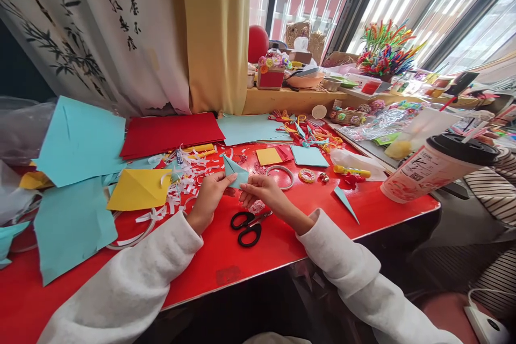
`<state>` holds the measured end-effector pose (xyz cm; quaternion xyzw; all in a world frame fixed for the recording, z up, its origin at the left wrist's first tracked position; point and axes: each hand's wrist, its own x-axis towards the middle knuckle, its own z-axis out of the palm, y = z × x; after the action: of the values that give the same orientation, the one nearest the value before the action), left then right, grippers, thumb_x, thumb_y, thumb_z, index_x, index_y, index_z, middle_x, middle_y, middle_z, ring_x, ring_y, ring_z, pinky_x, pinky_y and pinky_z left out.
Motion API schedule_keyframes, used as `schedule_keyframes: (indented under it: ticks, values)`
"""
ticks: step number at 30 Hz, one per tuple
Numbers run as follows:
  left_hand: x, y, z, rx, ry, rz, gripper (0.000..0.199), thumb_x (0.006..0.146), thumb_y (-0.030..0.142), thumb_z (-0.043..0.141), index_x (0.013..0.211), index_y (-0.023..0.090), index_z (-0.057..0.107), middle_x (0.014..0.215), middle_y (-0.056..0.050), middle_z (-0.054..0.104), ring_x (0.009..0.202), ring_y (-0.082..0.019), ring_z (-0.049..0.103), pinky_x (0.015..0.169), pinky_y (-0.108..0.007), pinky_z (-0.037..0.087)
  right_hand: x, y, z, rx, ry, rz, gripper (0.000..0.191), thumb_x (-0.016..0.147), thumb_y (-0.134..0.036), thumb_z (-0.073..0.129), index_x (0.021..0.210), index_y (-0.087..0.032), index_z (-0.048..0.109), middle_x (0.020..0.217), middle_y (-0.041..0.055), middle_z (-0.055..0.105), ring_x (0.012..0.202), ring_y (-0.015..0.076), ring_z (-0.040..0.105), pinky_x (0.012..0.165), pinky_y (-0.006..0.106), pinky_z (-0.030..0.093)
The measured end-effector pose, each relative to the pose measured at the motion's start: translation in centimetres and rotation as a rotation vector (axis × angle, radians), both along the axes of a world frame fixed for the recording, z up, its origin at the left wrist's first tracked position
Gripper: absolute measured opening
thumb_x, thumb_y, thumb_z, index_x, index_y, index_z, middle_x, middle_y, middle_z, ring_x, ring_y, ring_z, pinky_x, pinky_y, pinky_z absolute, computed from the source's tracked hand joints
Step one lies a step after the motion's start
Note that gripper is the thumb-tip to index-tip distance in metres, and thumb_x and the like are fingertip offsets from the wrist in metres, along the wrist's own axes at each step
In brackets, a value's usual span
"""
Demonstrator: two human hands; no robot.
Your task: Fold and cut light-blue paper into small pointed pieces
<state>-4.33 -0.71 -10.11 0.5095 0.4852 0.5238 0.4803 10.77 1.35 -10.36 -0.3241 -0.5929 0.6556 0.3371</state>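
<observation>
Between both hands, a small folded piece of light blue paper (235,171) is held up over the red table, its pointed end upward. My left hand (212,196) pinches its left edge with thumb and fingers. On the lower right corner, my right hand (266,193) has its thumb and fingers closed. Black-handled scissors (246,228) lie just below the hands, the blades partly hidden by my right hand. A clear-white ring (281,177) and a stack of blue paper squares (309,156) lie beyond my right hand.
Blue sheets (76,228), a yellow folded sheet (140,189) and white paper shreds (181,185) cover the left side. A red sheet stack (173,134) lies behind. At right stand a large drink cup (431,169) and a glue stick (352,171); a person in striped sleeves sits beyond.
</observation>
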Motion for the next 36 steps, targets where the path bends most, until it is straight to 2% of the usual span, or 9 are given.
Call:
schedule_keyframes:
  ticks: [5, 8, 12, 15, 20, 25, 28, 33, 36]
  values:
    - [0.08, -0.04, 0.22, -0.008, 0.039, -0.103, 0.025, 0.072, 0.039, 0.055, 0.074, 0.014, 0.059, 0.071, -0.002, 0.057, 0.064, -0.013, 0.053, 0.064, -0.027, 0.044, 0.12, -0.05, 0.78, -0.052, 0.017, -0.1, 0.028, 0.068, -0.038, 0.064, 0.073, -0.013, 0.051, 0.06, -0.0015, 0.058, 0.056, 0.0113, 0.063, 0.053, 0.021, 0.051]
    - [0.28, 0.13, -0.02, 0.03, 0.136, -0.067, 0.027, 0.073, 0.042, 0.054, 0.075, 0.015, 0.057, 0.072, -0.002, 0.057, 0.066, -0.014, 0.053, 0.063, -0.026, 0.043, 0.24, 0.05, 0.94, -0.045, 0.026, -0.162, 0.029, 0.065, -0.035, 0.068, 0.067, -0.014, 0.047, 0.055, -0.0053, 0.053, 0.05, 0.0106, 0.061, 0.051, 0.021, 0.051]
    - [0.31, 0.17, -0.15, 0.057, 0.195, 0.022, 0.029, 0.072, 0.044, 0.055, 0.076, 0.016, 0.055, 0.072, -0.001, 0.057, 0.065, -0.013, 0.051, 0.06, -0.025, 0.041, 0.36, 0.17, 0.63, -0.054, -0.023, -0.105, 0.024, 0.067, -0.033, 0.066, 0.072, -0.013, 0.054, 0.061, -0.0016, 0.058, 0.051, 0.0097, 0.061, 0.051, 0.02, 0.05]
    - [0.24, 0.01, 0.03, 0.062, 0.125, -0.007, 0.03, 0.071, 0.045, 0.056, 0.076, 0.015, 0.056, 0.073, -0.001, 0.058, 0.065, -0.013, 0.051, 0.061, -0.025, 0.042, 0.4, 0.2, 0.37, -0.04, -0.049, -0.065, 0.025, 0.069, -0.035, 0.064, 0.078, -0.012, 0.057, 0.065, 0.0, 0.059, 0.052, 0.0078, 0.058, 0.051, 0.019, 0.048]
    - [0.38, -0.06, 0.19, 0.049, 0.108, -0.067, 0.027, 0.071, 0.041, 0.056, 0.08, 0.015, 0.055, 0.078, -0.001, 0.058, 0.07, -0.014, 0.052, 0.063, -0.025, 0.042, 0.39, 0.22, 0.25, 0.019, -0.098, -0.057, 0.025, 0.07, -0.036, 0.062, 0.075, -0.012, 0.058, 0.064, -0.0015, 0.056, 0.052, 0.0064, 0.054, 0.05, 0.018, 0.044]
    - [0.05, 0.22, -0.06, 0.167, 0.225, 0.069, 0.023, 0.074, 0.04, 0.054, 0.079, 0.018, 0.051, 0.072, 0.001, 0.052, 0.068, -0.012, 0.049, 0.061, -0.023, 0.039, 0.35, -0.2, 0.64, 0.025, -0.138, -0.061, 0.023, 0.068, -0.035, 0.064, 0.071, -0.014, 0.054, 0.061, -0.0033, 0.051, 0.051, 0.0066, 0.052, 0.046, 0.018, 0.041]
    - [-0.19, 0.36, -0.28, 0.191, 0.265, 0.118, 0.022, 0.074, 0.039, 0.055, 0.076, 0.018, 0.05, 0.069, 0.002, 0.051, 0.063, -0.012, 0.048, 0.058, -0.022, 0.037, 0.23, -0.61, 0.92, 0.028, -0.103, -0.059, 0.022, 0.068, -0.034, 0.064, 0.074, -0.015, 0.054, 0.065, -0.0033, 0.052, 0.053, 0.006, 0.053, 0.047, 0.017, 0.043]
    - [-0.21, 0.51, -0.5, 0.184, 0.239, 0.134, 0.023, 0.072, 0.041, 0.056, 0.076, 0.018, 0.05, 0.068, 0.002, 0.052, 0.062, -0.012, 0.048, 0.056, -0.022, 0.036, -0.06, -0.53, 0.5, -0.105, -0.015, 0.008, 0.027, 0.066, -0.034, 0.066, 0.081, -0.017, 0.051, 0.068, -0.0022, 0.057, 0.058, 0.0115, 0.06, 0.054, 0.024, 0.05]
    - [-0.32, 0.46, -0.25, 0.177, 0.299, 0.134, 0.024, 0.073, 0.042, 0.055, 0.072, 0.018, 0.051, 0.064, 0.002, 0.051, 0.059, -0.012, 0.047, 0.055, -0.023, 0.034, -0.1, -0.13, 0.13, -0.068, 0.024, -0.03, 0.028, 0.064, -0.034, 0.067, 0.08, -0.016, 0.053, 0.072, -0.0009, 0.058, 0.061, 0.0115, 0.059, 0.06, 0.026, 0.051]
